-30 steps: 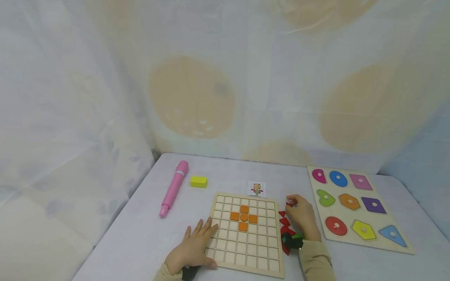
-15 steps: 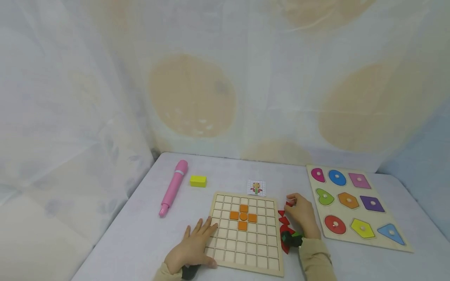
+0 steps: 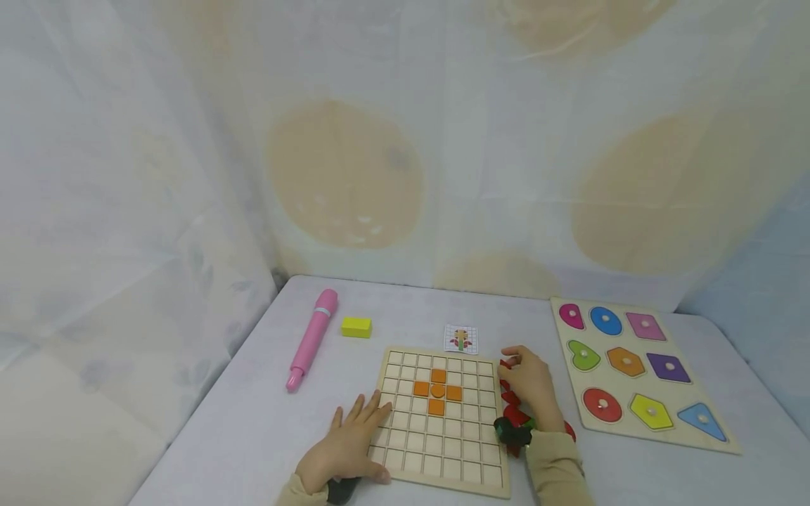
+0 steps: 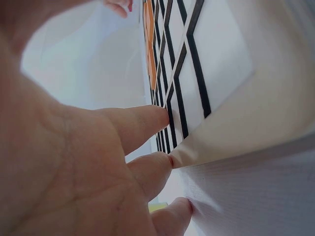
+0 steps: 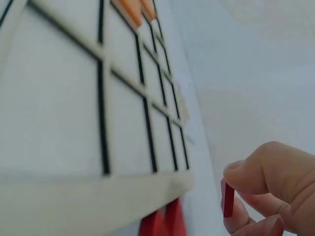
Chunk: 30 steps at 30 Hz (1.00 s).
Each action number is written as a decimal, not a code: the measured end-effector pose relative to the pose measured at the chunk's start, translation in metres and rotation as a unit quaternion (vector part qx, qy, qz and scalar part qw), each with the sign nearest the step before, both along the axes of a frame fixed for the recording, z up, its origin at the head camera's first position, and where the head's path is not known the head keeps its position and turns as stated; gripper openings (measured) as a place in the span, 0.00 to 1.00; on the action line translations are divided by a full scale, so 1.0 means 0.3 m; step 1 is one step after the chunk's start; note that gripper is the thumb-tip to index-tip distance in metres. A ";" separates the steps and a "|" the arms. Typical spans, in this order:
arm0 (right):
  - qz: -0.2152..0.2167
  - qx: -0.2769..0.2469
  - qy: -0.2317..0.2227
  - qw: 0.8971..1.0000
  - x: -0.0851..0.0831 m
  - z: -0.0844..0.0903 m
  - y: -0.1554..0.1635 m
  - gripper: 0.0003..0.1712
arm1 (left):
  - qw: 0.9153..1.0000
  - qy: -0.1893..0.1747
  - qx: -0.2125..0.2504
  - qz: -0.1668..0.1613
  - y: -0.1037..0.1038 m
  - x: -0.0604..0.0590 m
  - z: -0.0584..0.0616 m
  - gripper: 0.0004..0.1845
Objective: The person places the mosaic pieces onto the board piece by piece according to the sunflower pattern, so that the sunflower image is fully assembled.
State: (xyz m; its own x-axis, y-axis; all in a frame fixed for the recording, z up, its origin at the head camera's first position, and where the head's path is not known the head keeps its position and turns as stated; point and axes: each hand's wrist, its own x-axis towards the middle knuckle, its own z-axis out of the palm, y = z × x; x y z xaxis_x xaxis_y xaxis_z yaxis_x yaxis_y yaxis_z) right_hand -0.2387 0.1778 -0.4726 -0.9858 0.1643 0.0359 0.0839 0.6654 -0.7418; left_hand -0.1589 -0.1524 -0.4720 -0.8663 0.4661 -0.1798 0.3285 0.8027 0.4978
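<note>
Pale lilac cloth covers the surface (image 3: pixel 253 422), which fills the lower part of the head view under a draped sheet with tan circles. Nearest, at bottom centre, the left hand (image 3: pixel 344 446) lies flat with fingers spread and straight, its fingertips (image 4: pixel 160 115) touching the left edge of the wooden grid board (image 3: pixel 443 450). Orange tiles (image 3: pixel 437 391) form a cross in the board's upper middle. Just right of the board, the right hand (image 3: pixel 530 385) pinches a small red tile (image 5: pixel 228 199) between thumb and forefinger, held just off the board's right edge; more red pieces (image 3: pixel 509 399) lie below it beside the board. Farther right sits a shape puzzle board (image 3: pixel 728 439) with coloured knobbed shapes. Beyond the grid board lies a small pattern card (image 3: pixel 460 339); toward the left, a yellow block (image 3: pixel 356 327) and a pink marker (image 3: pixel 311 339).
</note>
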 end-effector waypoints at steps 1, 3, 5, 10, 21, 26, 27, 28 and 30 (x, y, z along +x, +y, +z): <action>0.000 -0.005 0.001 1.000 0.000 0.007 -0.009 0.21 | 1.000 -0.001 0.001 0.000 -0.001 -0.001 -0.002 0.58; 0.000 -0.009 0.004 1.000 0.002 0.023 -0.025 0.21 | 1.000 -0.001 0.002 0.001 -0.001 0.000 -0.003 0.58; 0.003 -0.010 0.005 1.000 0.003 0.033 -0.042 0.21 | 1.000 -0.001 0.003 0.002 -0.002 0.001 -0.003 0.58; 0.011 -0.006 -0.002 1.000 0.002 0.039 -0.088 0.20 | 1.000 -0.001 0.006 0.002 -0.005 0.002 -0.002 0.58; 0.023 0.011 0.002 1.000 0.003 0.020 -0.199 0.16 | 1.000 -0.003 0.008 0.000 -0.006 0.003 0.001 0.58; 0.026 0.020 -0.003 0.999 0.008 0.010 -0.235 0.14 | 1.000 -0.004 0.005 0.000 -0.003 0.006 0.004 0.58; 0.026 0.024 -0.005 0.999 0.009 0.006 -0.241 0.14 | 1.000 -0.005 0.005 0.001 -0.002 0.007 0.005 0.58; 0.026 0.027 -0.007 0.999 0.010 0.003 -0.246 0.14 | 1.000 -0.005 0.004 0.001 -0.002 0.006 0.005 0.58; 0.025 0.031 -0.012 0.999 0.011 -0.002 -0.255 0.13 | 1.000 -0.003 0.002 0.000 0.000 0.005 0.007 0.58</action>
State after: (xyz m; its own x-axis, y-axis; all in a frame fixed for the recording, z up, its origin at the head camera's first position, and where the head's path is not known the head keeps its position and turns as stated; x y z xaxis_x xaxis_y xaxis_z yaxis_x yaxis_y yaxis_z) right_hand -0.2353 0.1012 -0.4731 -0.9935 0.1122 0.0199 0.0667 0.7137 -0.6973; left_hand -0.1572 -0.1524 -0.4699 -0.8650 0.4671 -0.1834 0.3259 0.8008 0.5024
